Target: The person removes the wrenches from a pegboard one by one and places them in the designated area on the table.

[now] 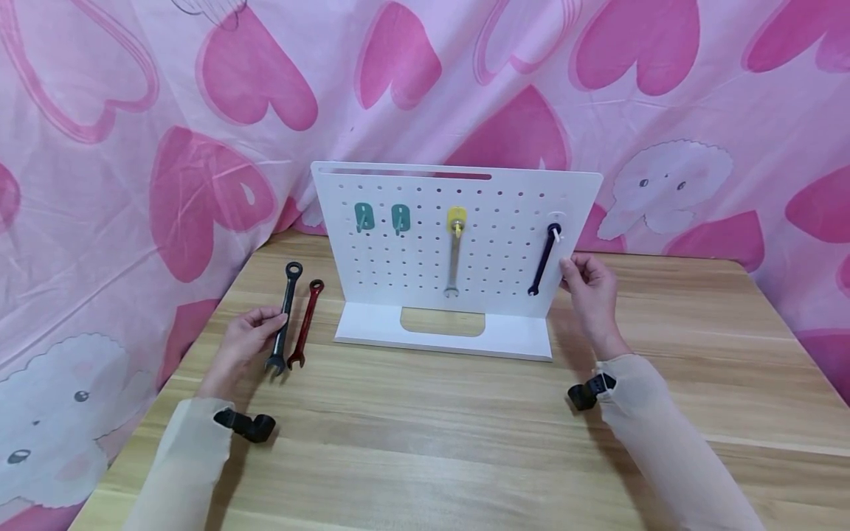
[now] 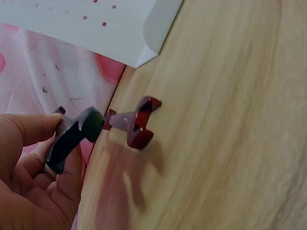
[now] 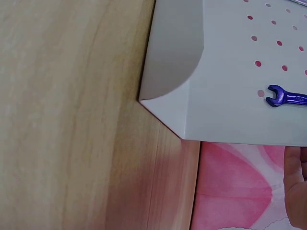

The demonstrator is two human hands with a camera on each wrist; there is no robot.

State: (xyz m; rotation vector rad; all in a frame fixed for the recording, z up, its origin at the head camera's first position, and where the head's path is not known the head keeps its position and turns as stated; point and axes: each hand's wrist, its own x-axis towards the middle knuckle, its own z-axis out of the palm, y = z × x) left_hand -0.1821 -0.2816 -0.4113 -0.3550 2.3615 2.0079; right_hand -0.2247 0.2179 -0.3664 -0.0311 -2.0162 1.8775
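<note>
My left hand (image 1: 247, 341) pinches a black combination wrench (image 1: 288, 302) by its shank, between thumb and fingers, with the open end toward me. In the left wrist view the open jaw of this black wrench (image 2: 74, 136) sticks out past the fingertips. Just right of it is a red wrench (image 1: 307, 324) on the table. My right hand (image 1: 593, 295) grips the right edge of a white pegboard (image 1: 412, 258), thumb at the front. From the pegboard hang a silver wrench (image 1: 454, 262) on a yellow hook (image 1: 457, 215) and a dark purple wrench (image 1: 544, 262) on a white hook (image 1: 556, 234).
Two green hooks (image 1: 364, 215) on the pegboard's upper left bear nothing. The board stands on a white base (image 1: 372, 324) on the wooden table (image 1: 425, 428). A pink heart-patterned cloth (image 1: 259, 66) hangs behind and at the sides.
</note>
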